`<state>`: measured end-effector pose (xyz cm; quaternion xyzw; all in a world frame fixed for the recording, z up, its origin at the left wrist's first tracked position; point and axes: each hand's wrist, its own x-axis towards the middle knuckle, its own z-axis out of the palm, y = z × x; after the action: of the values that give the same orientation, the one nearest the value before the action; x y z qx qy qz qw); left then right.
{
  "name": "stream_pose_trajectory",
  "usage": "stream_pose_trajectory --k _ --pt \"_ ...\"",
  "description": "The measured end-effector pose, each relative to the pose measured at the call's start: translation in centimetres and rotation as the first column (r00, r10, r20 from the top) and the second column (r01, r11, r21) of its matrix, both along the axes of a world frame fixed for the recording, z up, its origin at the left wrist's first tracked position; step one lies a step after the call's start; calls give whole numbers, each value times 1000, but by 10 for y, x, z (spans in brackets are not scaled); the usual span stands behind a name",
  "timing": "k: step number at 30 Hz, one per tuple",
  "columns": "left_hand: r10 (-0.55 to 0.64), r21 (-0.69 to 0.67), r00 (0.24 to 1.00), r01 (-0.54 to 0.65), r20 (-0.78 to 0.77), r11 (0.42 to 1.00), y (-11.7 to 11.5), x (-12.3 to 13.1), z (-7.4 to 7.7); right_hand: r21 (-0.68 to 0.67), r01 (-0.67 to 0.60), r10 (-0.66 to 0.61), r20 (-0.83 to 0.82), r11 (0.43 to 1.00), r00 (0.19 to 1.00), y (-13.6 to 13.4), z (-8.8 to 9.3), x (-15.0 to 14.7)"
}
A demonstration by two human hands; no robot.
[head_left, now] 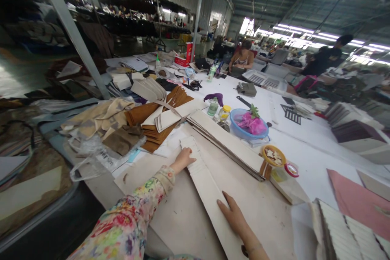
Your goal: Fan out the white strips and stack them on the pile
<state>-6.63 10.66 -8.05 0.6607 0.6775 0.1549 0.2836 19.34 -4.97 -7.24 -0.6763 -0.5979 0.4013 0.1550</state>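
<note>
A long white strip point(204, 183), seemingly several thin layers, lies lengthwise before me on a pale board point(170, 211). At its far end my left hand point(183, 160) is closed over the left edge, thumb and finger on top. Nearer to me, my right hand point(234, 214) rests open along the strip's right side, fingers stretched out. To the right lies a stack of long white strips point(225, 142) with brown pieces at the near end. Beyond my left hand, more white strips point(172, 118) lie across brown folded material point(152, 138).
A blue basin point(233, 124) holds a pink plastic bag point(252, 125). Near it stand a yellow-lidded jar point(224, 112) and a yellow bowl point(274, 155). Crumpled cloth point(100, 120) and clear plastic lie left. A metal post point(73, 28) rises there. A person point(243, 57) sits across the table.
</note>
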Motion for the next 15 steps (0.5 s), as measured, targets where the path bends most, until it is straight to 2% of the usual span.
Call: stream_pose_trajectory --k 5,10,13,15 --pt "132 17 990 -131 -57 991 28 -34 -6 -10 23 -23 -17 1000 1000 -1 3 -1" --pt "164 -37 985 -166 -51 985 46 -43 -7 -10 20 -20 -23 1000 1000 -1 5 -3" --pt "166 -83 986 -167 -23 982 54 -41 1 0 22 -22 -20 1000 1000 1 3 -1" --pt "159 -112 987 -158 2 981 58 -39 13 3 7 -7 -10 1000 1000 3 3 0"
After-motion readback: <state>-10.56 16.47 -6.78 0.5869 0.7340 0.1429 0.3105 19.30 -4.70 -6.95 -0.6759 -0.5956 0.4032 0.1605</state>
